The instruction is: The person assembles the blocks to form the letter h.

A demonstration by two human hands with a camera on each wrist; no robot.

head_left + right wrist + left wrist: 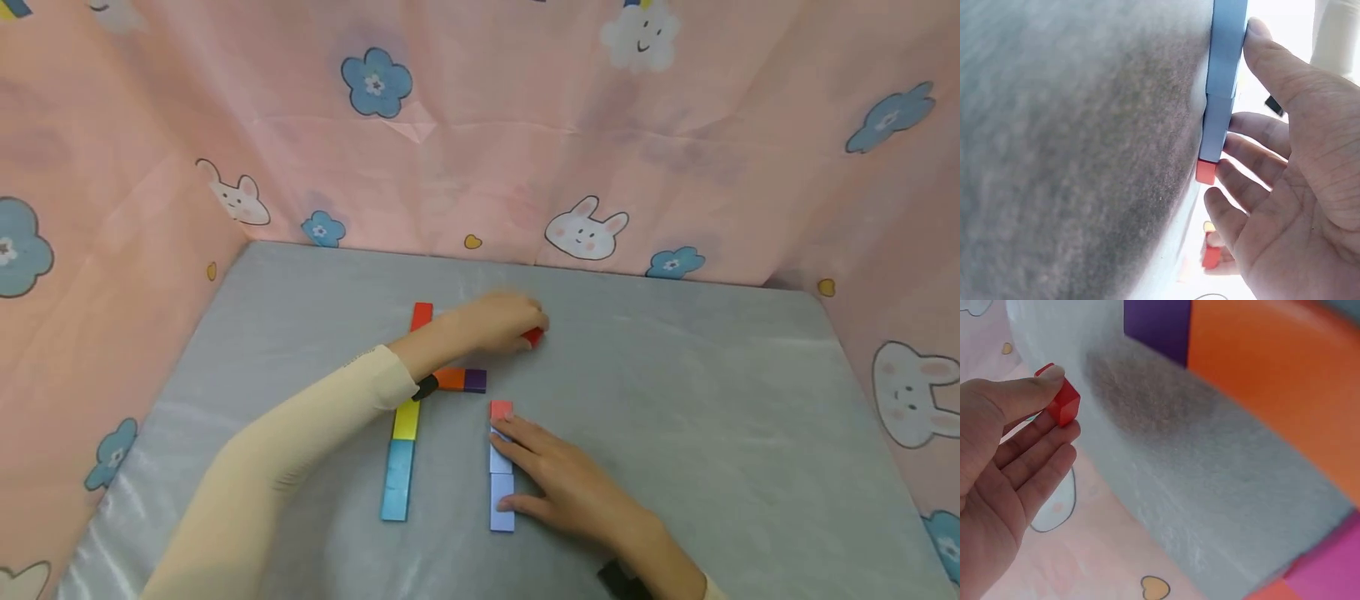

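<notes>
My left hand (498, 321) pinches a small red block (1065, 403) between thumb and fingers, held above the grey surface in the head view. Lower down, my right hand (577, 483) touches a short column of blocks with its fingers extended. That column has a coral red block (501, 408) at its far end and two light blue blocks (502, 502) end to end below it. In the right wrist view the thumb and fingers lie along the side of the light blue blocks (1225, 50).
Left of the column stands a longer row: a red block (422, 315), a yellow block (406, 421) and a blue block (397, 481), partly hidden by my left forearm. An orange block (451, 379) and a purple block (476, 381) branch rightward. A magenta block (1329, 565) shows too.
</notes>
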